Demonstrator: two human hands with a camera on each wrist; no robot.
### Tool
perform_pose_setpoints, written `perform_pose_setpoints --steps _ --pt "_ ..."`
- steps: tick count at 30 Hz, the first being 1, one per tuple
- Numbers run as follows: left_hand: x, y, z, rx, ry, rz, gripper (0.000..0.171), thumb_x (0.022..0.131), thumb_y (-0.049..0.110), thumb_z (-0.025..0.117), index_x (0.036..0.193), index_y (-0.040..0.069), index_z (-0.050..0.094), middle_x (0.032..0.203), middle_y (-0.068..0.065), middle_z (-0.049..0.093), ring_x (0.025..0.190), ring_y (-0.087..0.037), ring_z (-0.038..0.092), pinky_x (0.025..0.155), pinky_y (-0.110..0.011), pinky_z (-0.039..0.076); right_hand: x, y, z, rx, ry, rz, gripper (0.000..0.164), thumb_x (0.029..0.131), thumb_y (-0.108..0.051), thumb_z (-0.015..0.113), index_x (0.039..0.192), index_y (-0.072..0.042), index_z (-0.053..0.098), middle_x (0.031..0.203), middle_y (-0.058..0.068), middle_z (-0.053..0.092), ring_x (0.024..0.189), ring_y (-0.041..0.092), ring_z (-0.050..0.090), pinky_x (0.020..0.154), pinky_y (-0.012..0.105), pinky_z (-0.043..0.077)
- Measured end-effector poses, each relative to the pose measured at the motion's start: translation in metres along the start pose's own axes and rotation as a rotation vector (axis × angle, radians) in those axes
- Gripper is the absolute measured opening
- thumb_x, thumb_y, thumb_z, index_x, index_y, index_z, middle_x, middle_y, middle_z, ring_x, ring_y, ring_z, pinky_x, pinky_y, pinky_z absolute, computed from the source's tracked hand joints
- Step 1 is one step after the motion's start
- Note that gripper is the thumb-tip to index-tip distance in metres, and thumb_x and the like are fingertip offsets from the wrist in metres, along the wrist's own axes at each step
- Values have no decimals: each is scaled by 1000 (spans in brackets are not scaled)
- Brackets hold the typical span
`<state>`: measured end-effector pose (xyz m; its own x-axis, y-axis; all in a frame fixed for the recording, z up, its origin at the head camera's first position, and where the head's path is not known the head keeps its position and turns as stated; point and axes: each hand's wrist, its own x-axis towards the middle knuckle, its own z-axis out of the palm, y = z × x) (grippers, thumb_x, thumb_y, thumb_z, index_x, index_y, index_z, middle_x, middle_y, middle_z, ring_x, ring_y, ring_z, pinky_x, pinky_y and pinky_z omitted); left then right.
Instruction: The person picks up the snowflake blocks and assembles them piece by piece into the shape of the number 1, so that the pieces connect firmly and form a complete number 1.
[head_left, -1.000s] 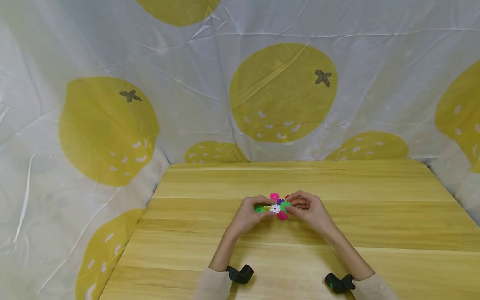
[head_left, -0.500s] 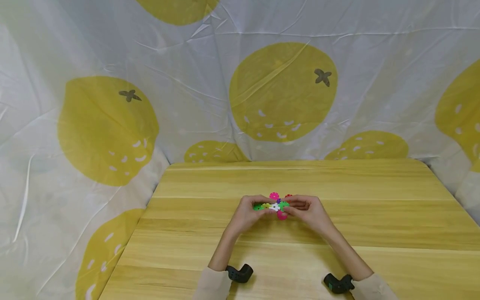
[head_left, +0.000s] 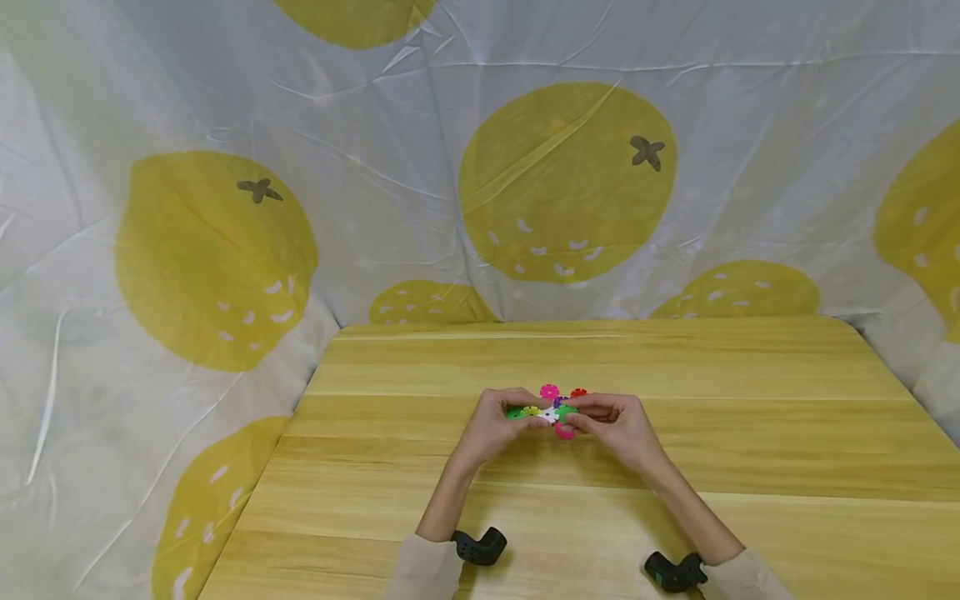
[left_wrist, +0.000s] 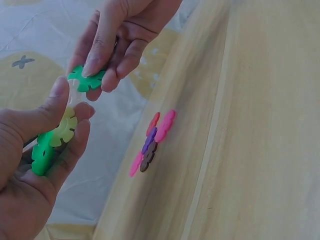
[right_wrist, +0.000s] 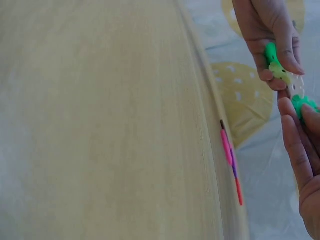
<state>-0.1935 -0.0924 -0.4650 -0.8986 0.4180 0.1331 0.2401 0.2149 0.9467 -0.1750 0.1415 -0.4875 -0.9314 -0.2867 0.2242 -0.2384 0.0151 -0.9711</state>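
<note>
My left hand (head_left: 491,427) holds a short chain of notched plastic snowflake discs between thumb and fingers. In the left wrist view the chain shows a green disc (left_wrist: 43,154), a yellow disc (left_wrist: 65,127) and a white disc (left_wrist: 75,93), the white one partly behind my thumb. My right hand (head_left: 624,427) pinches another green disc (left_wrist: 88,80) right at the white disc's free edge. Below the hands, a loose cluster on the table includes a red disc (left_wrist: 153,124), a purple disc (left_wrist: 149,141), a dark brown disc (left_wrist: 148,157) and two pink discs, one pink disc (left_wrist: 165,126) farther right.
The wood-grain table (head_left: 420,492) extends around both hands. Behind it and at the left hangs a pale curtain (head_left: 390,183) with yellow lemon prints. A black wrist device (head_left: 480,547) sits at my left sleeve, and another black device (head_left: 675,572) at my right.
My right hand's raised fingers have come down and slightly left, bringing its green disc flatter against the white disc. My left hand has shifted only a little. The discs on the table have stayed put.
</note>
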Motion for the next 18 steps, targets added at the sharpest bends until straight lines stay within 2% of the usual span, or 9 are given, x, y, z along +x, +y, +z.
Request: perform_pose_setpoints --steps 6,14,18 --pt "-1 0 0 -2 -31 -4 17 88 6 81 105 5 82 105 -13 79 90 -9 66 74 -20 55 -2 3 1 -26 -19 -17 18 95 -1 72 111 7 75 100 26 77 87 26 80 76 40 64" --pt "-1 2 -1 -22 -22 7 18 89 9 81 107 6 82 108 -13 79 95 -10 68 77 -20 55 -1 -1 2 -20 12 8 22 94 -7 75 113 4 76 104 22 79 88 22 80 78 41 64" --pt "-1 2 -5 -16 -28 -16 20 88 11 82 108 8 82 109 -12 79 93 -11 67 75 -20 54 -1 -3 0 -88 24 23 28 94 -15 77 119 -3 76 109 15 79 91 15 78 81 40 64"
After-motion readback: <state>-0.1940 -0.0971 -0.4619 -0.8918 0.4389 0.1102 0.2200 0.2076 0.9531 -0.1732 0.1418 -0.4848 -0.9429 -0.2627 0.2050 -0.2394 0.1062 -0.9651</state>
